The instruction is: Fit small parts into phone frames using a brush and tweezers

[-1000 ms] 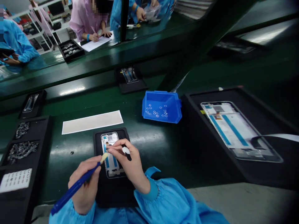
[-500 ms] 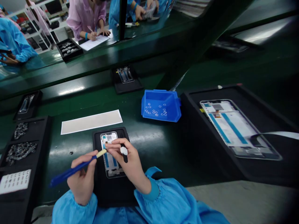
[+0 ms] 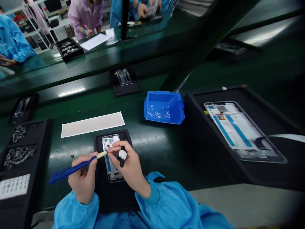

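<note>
My left hand [image 3: 82,181] is closed around a blue pen-like tool [image 3: 76,168] with a cream tip, which points right. The tip meets the fingertips of my right hand [image 3: 128,165]; any small piece pinched there is too small to make out. My right hand also holds a short black stick with a white end [image 3: 122,155] between its fingers. Below both hands lies an open phone frame [image 3: 111,165] with blue strips, partly covered by my right hand. It rests in a black tray [image 3: 107,198].
A blue bin [image 3: 164,95] holds small clear pieces. Nearby are a pale strip sheet [image 3: 92,124], a black parts tray [image 3: 41,149] at left and a large phone frame [image 3: 243,130] in a tray at right. Further back, a phone tray [image 3: 126,90] sits near co-workers.
Both hands stay together over the phone frame. The blue tool's rear end has risen slightly, and my right hand has turned a little left. The trays at the back left have shifted slightly left.
</note>
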Available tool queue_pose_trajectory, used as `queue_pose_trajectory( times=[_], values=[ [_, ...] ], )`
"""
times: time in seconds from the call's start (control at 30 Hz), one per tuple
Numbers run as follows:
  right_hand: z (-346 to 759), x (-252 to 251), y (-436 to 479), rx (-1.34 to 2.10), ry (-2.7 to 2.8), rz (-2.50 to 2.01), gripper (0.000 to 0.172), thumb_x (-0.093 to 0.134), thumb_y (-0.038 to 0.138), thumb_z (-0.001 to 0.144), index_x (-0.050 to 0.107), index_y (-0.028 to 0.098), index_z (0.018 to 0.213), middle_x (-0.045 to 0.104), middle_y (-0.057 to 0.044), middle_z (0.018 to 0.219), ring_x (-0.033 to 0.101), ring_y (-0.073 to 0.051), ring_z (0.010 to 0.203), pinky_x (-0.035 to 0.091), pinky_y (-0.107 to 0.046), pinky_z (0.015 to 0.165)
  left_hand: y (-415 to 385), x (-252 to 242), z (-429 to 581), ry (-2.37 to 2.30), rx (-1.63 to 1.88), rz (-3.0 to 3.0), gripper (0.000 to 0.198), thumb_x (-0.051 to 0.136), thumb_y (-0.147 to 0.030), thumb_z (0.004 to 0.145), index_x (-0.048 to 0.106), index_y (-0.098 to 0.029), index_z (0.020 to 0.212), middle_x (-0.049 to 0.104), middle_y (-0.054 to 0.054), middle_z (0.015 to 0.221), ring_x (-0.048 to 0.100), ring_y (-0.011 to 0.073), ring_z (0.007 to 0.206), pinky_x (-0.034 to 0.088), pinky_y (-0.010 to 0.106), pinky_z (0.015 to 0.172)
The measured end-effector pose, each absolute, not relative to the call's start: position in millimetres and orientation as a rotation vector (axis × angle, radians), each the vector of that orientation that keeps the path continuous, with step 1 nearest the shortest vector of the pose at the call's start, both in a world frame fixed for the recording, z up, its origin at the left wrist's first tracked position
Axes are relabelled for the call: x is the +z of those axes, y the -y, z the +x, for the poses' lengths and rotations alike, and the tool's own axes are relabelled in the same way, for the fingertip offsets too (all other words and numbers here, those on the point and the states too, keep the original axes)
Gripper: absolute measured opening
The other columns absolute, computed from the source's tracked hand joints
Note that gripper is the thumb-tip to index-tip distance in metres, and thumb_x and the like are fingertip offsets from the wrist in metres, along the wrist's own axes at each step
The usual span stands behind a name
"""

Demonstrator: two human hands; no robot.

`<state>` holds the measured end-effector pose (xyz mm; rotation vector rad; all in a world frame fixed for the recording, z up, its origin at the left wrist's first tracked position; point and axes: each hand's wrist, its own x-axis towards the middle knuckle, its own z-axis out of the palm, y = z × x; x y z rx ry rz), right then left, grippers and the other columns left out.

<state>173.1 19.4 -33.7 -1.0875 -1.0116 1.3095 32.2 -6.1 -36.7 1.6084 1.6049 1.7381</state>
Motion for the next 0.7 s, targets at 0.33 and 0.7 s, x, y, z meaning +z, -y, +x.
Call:
queue_pose_trajectory(
  times=[0.33,0.7],
  values=[
    [174,-34,-22,1.290,1.036,-1.076,0.019,0.066,0.019,0.077,0.057,0.026,0.093,0.066,0.000,0.080,0.064,-0.019,0.075,0.052,-0.033,0.077,0,-37,27,-1.679,1.587,1.326,0.017,0.072,-0.028,0.083,0.060,-0.018,0.090,0.076,0.003,0.081,0.076,0.0202,0.077,0.064,0.029,0.067],
    [197,-37,-36,1.139,1.090,-1.106,0.016,0.061,0.020,0.082,0.053,0.025,0.094,0.064,0.001,0.080,0.064,-0.018,0.073,0.051,-0.030,0.068,-21,-35,27,-1.409,1.421,0.858,0.038,0.076,-0.049,0.076,0.056,-0.020,0.091,0.075,0.002,0.076,0.072,0.0152,0.063,0.061,0.026,0.060]
  ],
)
